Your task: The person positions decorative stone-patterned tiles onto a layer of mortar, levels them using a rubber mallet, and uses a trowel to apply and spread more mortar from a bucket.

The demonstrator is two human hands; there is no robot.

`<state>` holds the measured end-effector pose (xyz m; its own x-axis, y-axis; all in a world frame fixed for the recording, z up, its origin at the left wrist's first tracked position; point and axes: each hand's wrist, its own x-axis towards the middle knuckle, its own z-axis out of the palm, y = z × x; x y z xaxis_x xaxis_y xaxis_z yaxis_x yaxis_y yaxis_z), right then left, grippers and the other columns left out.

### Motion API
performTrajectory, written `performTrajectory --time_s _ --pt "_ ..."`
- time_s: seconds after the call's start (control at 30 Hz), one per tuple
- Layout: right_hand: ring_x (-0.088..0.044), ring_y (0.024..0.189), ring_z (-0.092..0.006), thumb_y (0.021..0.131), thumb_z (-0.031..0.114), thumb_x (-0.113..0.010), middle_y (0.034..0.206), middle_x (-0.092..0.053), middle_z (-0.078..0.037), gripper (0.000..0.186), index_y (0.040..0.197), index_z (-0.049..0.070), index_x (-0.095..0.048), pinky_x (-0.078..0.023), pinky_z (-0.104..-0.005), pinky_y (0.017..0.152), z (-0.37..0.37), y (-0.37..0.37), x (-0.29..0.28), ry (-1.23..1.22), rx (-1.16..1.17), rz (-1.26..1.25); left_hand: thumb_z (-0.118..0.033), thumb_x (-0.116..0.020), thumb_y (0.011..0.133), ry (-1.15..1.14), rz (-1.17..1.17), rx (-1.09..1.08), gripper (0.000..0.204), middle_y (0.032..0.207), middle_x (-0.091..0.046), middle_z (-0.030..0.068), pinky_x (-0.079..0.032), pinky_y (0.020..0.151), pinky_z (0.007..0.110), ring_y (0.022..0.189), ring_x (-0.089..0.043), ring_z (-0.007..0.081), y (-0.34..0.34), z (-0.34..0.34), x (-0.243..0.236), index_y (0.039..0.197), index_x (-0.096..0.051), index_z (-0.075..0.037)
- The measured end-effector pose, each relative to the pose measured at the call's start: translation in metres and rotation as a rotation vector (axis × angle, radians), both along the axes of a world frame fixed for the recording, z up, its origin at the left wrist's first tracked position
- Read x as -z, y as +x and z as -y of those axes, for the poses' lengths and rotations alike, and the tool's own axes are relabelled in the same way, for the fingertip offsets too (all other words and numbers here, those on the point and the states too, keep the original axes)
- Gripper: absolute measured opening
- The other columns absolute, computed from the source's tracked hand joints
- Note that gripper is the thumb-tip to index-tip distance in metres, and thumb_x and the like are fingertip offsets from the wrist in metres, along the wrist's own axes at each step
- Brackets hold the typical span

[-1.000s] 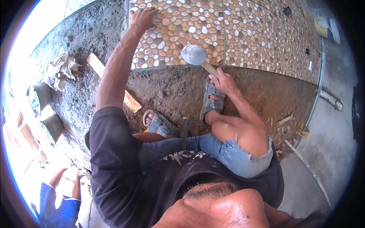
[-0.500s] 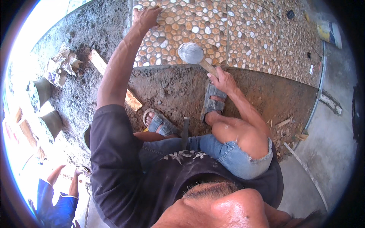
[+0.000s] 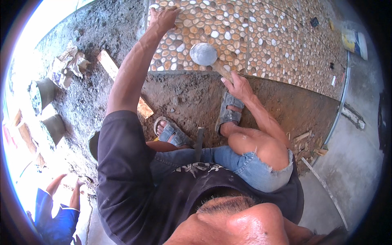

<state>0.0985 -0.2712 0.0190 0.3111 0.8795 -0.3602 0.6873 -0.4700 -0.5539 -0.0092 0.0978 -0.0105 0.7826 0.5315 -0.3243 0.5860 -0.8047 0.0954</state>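
My right hand (image 3: 240, 86) is closed around the wooden handle of a mallet (image 3: 203, 54). The mallet's pale, dusty head is over the pebble-patterned tile (image 3: 196, 34), close to its near edge; I cannot tell whether it touches the surface. At the tile's far left edge, my left hand (image 3: 164, 19) rests with its fingers extended and holds nothing. Dark, rough mortar or soil (image 3: 179, 92) lies along the near side of the tile, with my sandalled feet on it.
Left of my arm are a wooden strip (image 3: 108, 64), crumpled paper (image 3: 69, 65) and grey buckets (image 3: 53, 127). A person in blue (image 3: 57, 212) is at the lower left. A white and yellow container (image 3: 356, 44) stands at the far right, beyond more pebble-patterned tiles.
The mallet head has shifted slightly left and away from me over the tile. My left hand stays at the tile's edge. The whole view has turned a little.
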Motion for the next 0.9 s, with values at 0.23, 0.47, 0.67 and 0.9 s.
performTrajectory --time_s 0.23,0.47,0.67,0.9 --pt "-0.065 0.079 -0.0479 0.095 0.040 -0.057 0.081 -0.065 -0.028 0.042 0.106 0.001 -0.049 -0.051 -0.0534 0.065 0.000 0.002 -0.003 0.047 0.013 0.019 -0.024 -0.084 0.070 0.007 0.041 -0.018 0.084 0.146 -0.047 -0.0082 -0.026 0.108 0.069 0.128 -0.053 0.0202 0.006 -0.003 0.011 0.143 -0.045 -0.033" --pt "-0.065 0.080 -0.0476 0.094 0.042 -0.056 0.082 -0.065 -0.028 0.046 0.110 -0.001 -0.051 -0.051 -0.0537 0.066 0.025 0.007 -0.004 -0.072 0.149 -0.079 -0.025 -0.082 0.073 -0.020 -0.016 0.017 0.082 0.147 -0.047 -0.0085 -0.029 0.106 0.067 0.128 -0.053 0.0243 0.004 0.008 0.000 0.145 -0.043 -0.032" --pt "-0.065 0.082 -0.0476 0.094 0.042 -0.056 0.086 -0.065 -0.029 0.048 0.111 -0.003 -0.050 -0.050 -0.0545 0.070 0.027 0.026 0.003 -0.071 0.112 0.038 -0.025 -0.082 0.073 0.041 0.031 0.010 0.082 0.148 -0.045 -0.0090 -0.029 0.108 0.067 0.129 -0.052 0.0245 0.005 0.007 0.000 0.145 -0.043 -0.031" --pt "-0.064 0.085 -0.0478 0.094 0.043 -0.057 0.086 -0.065 -0.029 0.049 0.108 -0.003 -0.051 -0.050 -0.0539 0.073 0.029 0.031 0.005 -0.033 0.114 0.061 -0.025 -0.082 0.074 -0.014 0.001 0.006 0.081 0.149 -0.044 -0.0092 -0.030 0.106 0.067 0.128 -0.052 0.0240 0.006 0.006 -0.007 0.145 -0.043 -0.031"
